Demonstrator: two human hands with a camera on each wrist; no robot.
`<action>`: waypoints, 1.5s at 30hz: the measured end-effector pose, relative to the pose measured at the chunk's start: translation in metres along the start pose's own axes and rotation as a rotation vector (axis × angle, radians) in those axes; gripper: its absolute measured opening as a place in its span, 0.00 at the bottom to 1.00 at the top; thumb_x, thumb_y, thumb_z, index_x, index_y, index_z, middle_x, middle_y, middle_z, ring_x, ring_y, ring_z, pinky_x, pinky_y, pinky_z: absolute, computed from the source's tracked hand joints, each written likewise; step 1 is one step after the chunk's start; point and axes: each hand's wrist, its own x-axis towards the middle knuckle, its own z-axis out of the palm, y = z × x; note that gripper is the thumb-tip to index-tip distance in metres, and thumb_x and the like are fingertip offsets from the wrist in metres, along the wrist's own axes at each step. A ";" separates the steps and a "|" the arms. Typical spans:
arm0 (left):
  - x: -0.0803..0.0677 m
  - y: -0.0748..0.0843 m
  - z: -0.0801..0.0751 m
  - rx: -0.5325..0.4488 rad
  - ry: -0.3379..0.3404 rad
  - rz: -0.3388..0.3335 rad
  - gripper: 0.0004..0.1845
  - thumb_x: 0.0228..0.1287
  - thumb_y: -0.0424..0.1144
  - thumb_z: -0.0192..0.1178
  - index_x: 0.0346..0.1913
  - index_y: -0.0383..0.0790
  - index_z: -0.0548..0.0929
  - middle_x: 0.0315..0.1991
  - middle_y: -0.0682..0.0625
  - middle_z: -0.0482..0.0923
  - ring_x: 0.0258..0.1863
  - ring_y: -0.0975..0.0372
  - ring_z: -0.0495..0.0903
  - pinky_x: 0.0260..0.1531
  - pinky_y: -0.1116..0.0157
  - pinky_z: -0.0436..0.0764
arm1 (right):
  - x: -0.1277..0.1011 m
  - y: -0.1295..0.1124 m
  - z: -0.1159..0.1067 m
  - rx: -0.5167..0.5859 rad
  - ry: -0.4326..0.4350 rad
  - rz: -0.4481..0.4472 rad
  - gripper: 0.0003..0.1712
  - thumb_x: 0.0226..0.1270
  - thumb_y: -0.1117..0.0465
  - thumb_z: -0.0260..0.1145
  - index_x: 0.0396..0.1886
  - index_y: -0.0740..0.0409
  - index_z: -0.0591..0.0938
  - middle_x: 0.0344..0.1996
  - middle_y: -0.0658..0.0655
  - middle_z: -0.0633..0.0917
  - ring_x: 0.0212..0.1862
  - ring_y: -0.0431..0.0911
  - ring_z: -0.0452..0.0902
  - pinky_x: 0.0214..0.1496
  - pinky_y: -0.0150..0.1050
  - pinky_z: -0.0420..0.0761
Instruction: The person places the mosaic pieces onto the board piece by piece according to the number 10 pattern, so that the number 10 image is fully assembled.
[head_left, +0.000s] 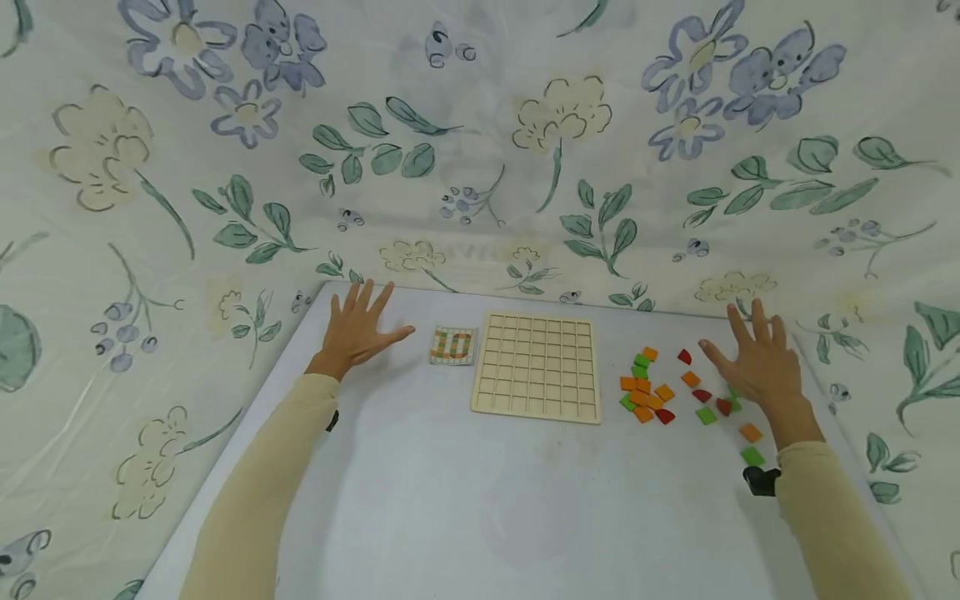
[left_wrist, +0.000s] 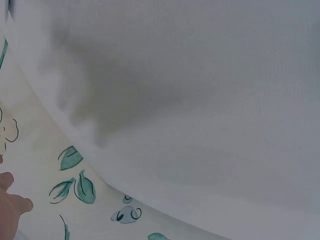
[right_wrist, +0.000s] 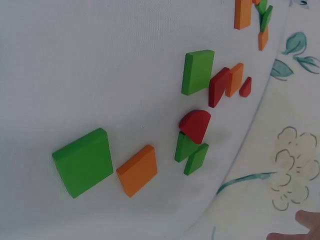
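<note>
In the head view my left hand (head_left: pixel 354 330) is spread with straight fingers above the table's far left, holding nothing. To its right lies a small patterned card (head_left: pixel 453 346), next to a pale wooden grid board (head_left: pixel 537 367) of square cells. My right hand (head_left: pixel 763 368) hovers with fingers spread over the right side, also holding nothing. Below and left of it lie loose orange squares (head_left: pixel 690 379), green squares (head_left: pixel 706 415) and red quarter-round pieces (head_left: pixel 664 416). The right wrist view shows a green square (right_wrist: pixel 85 162) and a red piece (right_wrist: pixel 195 125) resting on other green ones.
The white table (head_left: pixel 480 517) ends at a back edge just beyond the board. A floral cloth (head_left: pixel 480 183) surrounds it behind and at both sides. Several orange and green pieces cluster right of the board, some overlapping.
</note>
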 end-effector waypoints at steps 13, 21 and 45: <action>0.002 0.003 -0.002 -0.007 -0.020 -0.002 0.54 0.57 0.75 0.51 0.77 0.46 0.52 0.75 0.34 0.46 0.74 0.39 0.40 0.64 0.34 0.40 | -0.002 0.001 0.003 0.012 -0.026 0.010 0.54 0.67 0.25 0.39 0.78 0.54 0.38 0.74 0.70 0.35 0.70 0.74 0.37 0.55 0.74 0.60; -0.001 0.040 0.001 -0.177 -0.002 0.058 0.23 0.69 0.48 0.56 0.57 0.33 0.77 0.53 0.40 0.77 0.42 0.50 0.79 0.41 0.51 0.78 | 0.006 -0.020 0.015 0.245 0.064 -0.109 0.36 0.76 0.48 0.53 0.75 0.60 0.57 0.70 0.71 0.60 0.67 0.69 0.56 0.62 0.67 0.61; -0.043 0.146 0.052 -0.615 -0.313 -0.034 0.23 0.53 0.34 0.72 0.50 0.28 0.77 0.33 0.50 0.76 0.32 0.62 0.76 0.37 0.65 0.77 | 0.029 -0.063 0.079 0.485 -0.050 -0.134 0.21 0.68 0.69 0.61 0.60 0.70 0.76 0.52 0.70 0.80 0.52 0.64 0.76 0.56 0.57 0.73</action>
